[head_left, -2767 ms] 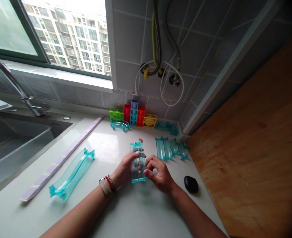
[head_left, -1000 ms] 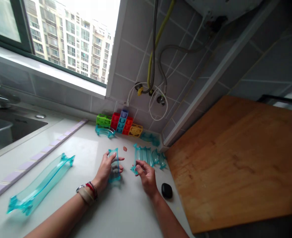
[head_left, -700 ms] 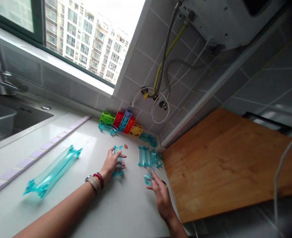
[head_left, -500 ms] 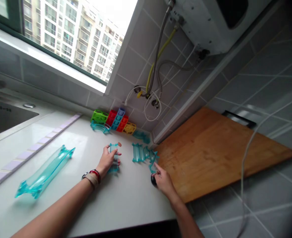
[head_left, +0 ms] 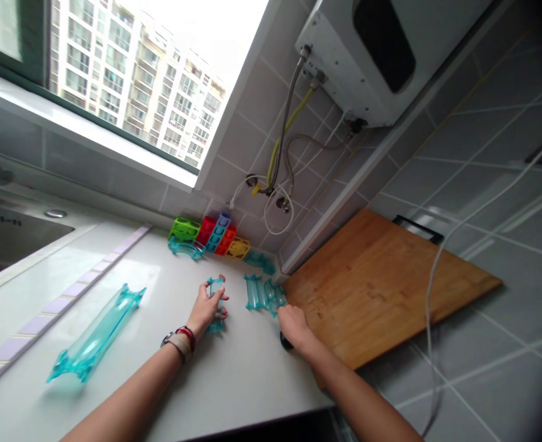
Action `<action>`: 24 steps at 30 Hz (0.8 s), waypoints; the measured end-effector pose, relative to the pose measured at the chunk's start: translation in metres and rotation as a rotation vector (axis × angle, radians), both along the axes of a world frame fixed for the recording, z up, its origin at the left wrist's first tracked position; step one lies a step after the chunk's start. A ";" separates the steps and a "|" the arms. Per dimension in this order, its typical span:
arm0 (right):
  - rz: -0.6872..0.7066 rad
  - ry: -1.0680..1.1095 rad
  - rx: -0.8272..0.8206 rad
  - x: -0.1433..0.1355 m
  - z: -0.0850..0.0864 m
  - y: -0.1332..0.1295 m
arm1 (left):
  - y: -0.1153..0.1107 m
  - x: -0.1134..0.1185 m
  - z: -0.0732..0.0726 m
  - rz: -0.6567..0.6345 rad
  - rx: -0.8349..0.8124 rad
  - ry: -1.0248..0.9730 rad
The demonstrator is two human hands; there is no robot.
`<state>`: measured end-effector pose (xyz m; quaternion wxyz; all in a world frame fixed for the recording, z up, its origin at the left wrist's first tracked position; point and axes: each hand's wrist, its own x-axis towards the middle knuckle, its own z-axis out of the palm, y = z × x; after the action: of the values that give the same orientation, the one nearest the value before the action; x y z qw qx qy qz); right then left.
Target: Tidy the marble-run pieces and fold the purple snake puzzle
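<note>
My left hand (head_left: pixel 207 310) is closed round a short clear teal track piece (head_left: pixel 215 287) on the white counter, its ends showing past the fingers. My right hand (head_left: pixel 293 325) is curled at the near end of a group of teal track pieces (head_left: pixel 255 291); its fingertips are hidden, so what they hold cannot be made out. Just under that hand sits a dark round object (head_left: pixel 286 341). A small reddish-brown piece (head_left: pixel 222 278) is beside the far end of the left hand's track piece.
A long teal track (head_left: pixel 98 334) and a lilac strip (head_left: pixel 68 298) lie on the left. Coloured blocks (head_left: pixel 218 233) and a curved teal piece (head_left: pixel 185 248) stand by the back wall. A wooden board (head_left: pixel 390 288) leans at the right. The sink (head_left: pixel 17 236) is far left.
The view has shifted slightly. My right hand's extended finger has curled in, and the hand now covers the near end of the teal group. My left hand keeps its hold.
</note>
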<state>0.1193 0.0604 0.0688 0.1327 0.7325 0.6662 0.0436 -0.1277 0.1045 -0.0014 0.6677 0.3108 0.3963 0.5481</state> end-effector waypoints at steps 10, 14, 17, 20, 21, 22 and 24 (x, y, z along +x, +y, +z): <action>0.108 0.257 0.182 -0.015 -0.001 -0.014 | 0.002 0.004 -0.011 0.019 0.041 -0.033; 0.363 0.533 0.312 -0.048 -0.033 -0.045 | 0.004 0.007 -0.017 0.029 0.064 -0.063; 0.468 0.774 0.361 -0.078 -0.069 -0.055 | 0.003 0.008 -0.021 0.016 0.072 -0.069; 0.425 1.006 0.432 -0.093 -0.088 -0.053 | 0.003 0.008 -0.024 0.001 0.066 -0.056; 0.387 1.079 0.458 -0.092 -0.090 -0.051 | 0.002 0.008 -0.024 -0.006 0.064 -0.050; 0.342 1.152 0.484 -0.090 -0.090 -0.049 | 0.002 0.008 -0.025 -0.013 0.065 -0.043; 0.246 1.298 0.535 -0.081 -0.088 -0.044 | 0.002 0.007 -0.026 -0.028 0.070 -0.030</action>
<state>0.0383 0.0166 -0.0190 -0.4810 0.5375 0.6552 -0.2244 -0.1205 0.1068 -0.0271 0.6699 0.3315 0.3624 0.5569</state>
